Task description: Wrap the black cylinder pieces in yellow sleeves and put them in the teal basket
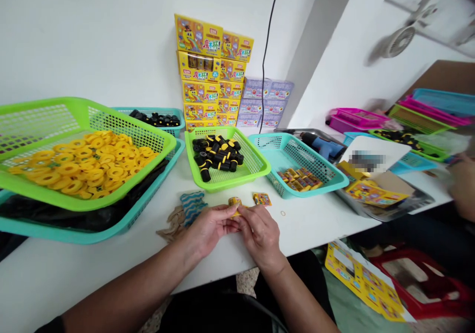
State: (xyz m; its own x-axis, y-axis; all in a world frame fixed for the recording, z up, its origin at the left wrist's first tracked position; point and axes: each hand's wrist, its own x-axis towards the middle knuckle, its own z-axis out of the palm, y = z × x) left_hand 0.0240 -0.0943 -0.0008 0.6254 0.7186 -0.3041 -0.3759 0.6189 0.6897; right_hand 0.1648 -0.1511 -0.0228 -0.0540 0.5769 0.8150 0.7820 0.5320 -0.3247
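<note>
While the left hand (210, 229) and right hand (260, 235) meet over the white table (319, 239), their fingers (248, 217) pinch a yellow packet (234, 207) between them, closed narrowly on it. A second packet (261, 199) lies just beyond, with a rubber band (283, 213) to its right and blue-and-tan scraps (191, 207) beside the left hand. Ahead, a green tray (222, 186) holds black rollers (217, 157), a teal basket (319, 188) holds small packets (300, 178), and a green basket (74, 205) at left holds yellow rings (83, 162).
</note>
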